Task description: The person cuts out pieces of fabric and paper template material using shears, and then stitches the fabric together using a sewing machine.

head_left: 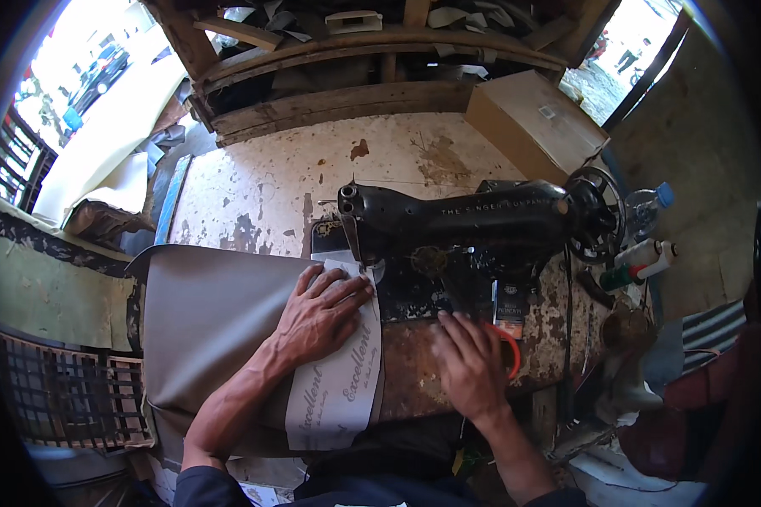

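A black sewing machine (473,211) stands across the worktable, its needle end at the left and its handwheel (598,215) at the right. My left hand (326,308) lies with outstretched fingers on a printed white strip (338,397), fingertips close to the presser foot. The strip rests along the right side of a large grey-brown sheet (216,313) that looks like leatherette; its far end reaches under the needle area. My right hand (469,363) is over the table's front part, fingers extended, nothing visible in it. Beside its fingers shows a red-orange looped handle (510,351), partly hidden.
Right of the machine are a clear bottle (646,207) with a blue cap and thread spools (642,262). A small dark packet (509,304) lies in front of it. A cardboard box (537,122) sits at the back right, below a cluttered wooden shelf (380,55).
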Action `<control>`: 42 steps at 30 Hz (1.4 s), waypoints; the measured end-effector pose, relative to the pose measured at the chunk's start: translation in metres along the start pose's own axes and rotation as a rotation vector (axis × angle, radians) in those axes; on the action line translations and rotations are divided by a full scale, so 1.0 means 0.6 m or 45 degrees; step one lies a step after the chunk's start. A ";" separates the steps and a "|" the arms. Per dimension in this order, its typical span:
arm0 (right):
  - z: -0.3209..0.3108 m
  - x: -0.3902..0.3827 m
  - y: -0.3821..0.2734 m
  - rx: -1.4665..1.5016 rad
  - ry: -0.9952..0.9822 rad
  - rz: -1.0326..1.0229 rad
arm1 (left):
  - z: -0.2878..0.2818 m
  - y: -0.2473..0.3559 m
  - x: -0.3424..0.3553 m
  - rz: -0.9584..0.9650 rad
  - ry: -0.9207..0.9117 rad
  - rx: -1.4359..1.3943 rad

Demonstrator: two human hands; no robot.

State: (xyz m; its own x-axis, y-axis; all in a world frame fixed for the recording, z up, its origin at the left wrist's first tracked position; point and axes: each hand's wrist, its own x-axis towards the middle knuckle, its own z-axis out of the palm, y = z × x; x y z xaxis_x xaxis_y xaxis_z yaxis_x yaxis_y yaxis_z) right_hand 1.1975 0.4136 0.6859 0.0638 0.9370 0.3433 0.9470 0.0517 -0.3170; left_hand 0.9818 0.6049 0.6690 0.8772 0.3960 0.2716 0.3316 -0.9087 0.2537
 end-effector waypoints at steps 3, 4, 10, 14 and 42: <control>0.030 0.044 0.040 -0.213 0.129 -0.005 | 0.005 -0.004 -0.001 -0.011 -0.014 -0.018; 0.032 0.071 0.030 0.009 0.169 0.137 | 0.005 -0.006 -0.004 -0.026 -0.009 -0.014; 0.173 0.243 0.114 0.824 -0.623 0.644 | 0.007 -0.008 -0.007 -0.004 -0.005 -0.020; 0.228 0.263 0.142 0.486 -0.265 0.185 | 0.011 -0.018 -0.011 0.026 -0.046 -0.009; 0.234 0.260 0.116 1.101 -0.062 0.218 | 0.007 -0.029 -0.004 0.064 -0.074 -0.149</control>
State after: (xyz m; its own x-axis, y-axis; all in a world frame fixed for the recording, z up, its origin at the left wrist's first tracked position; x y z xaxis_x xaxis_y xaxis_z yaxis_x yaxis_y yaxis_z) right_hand 1.2294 0.6121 0.5934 0.1507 0.9686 0.1977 0.3543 0.1338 -0.9255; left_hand 0.9753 0.6192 0.6598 0.9114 0.3390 0.2333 0.2472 -0.9041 0.3485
